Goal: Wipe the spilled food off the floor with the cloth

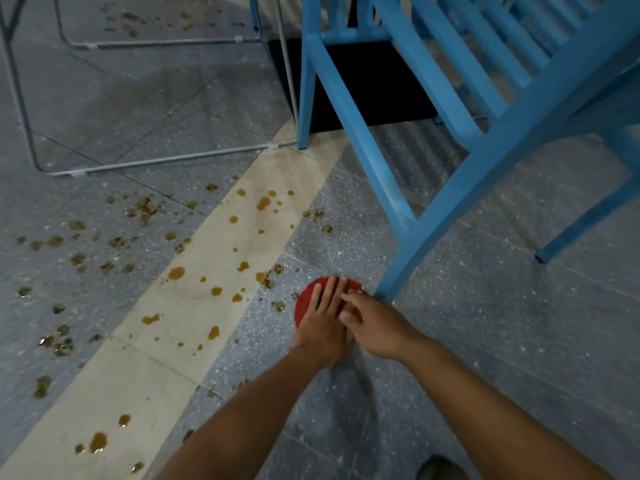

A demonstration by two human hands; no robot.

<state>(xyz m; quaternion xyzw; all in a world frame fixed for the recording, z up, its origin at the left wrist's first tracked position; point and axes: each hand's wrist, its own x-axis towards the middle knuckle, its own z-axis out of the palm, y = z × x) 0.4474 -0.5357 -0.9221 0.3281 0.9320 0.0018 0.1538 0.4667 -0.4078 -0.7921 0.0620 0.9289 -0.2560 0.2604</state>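
The red cloth (pixel 304 301) is pressed flat to the floor (pixel 485 323) under both hands together, left hand (pixel 323 323) and right hand (pixel 375 327), apparently to scrub the brown spill (pixel 214 271) lying left.

Dim, flat light; soft blur throughout, edges bowed, perhaps by the wide lens.
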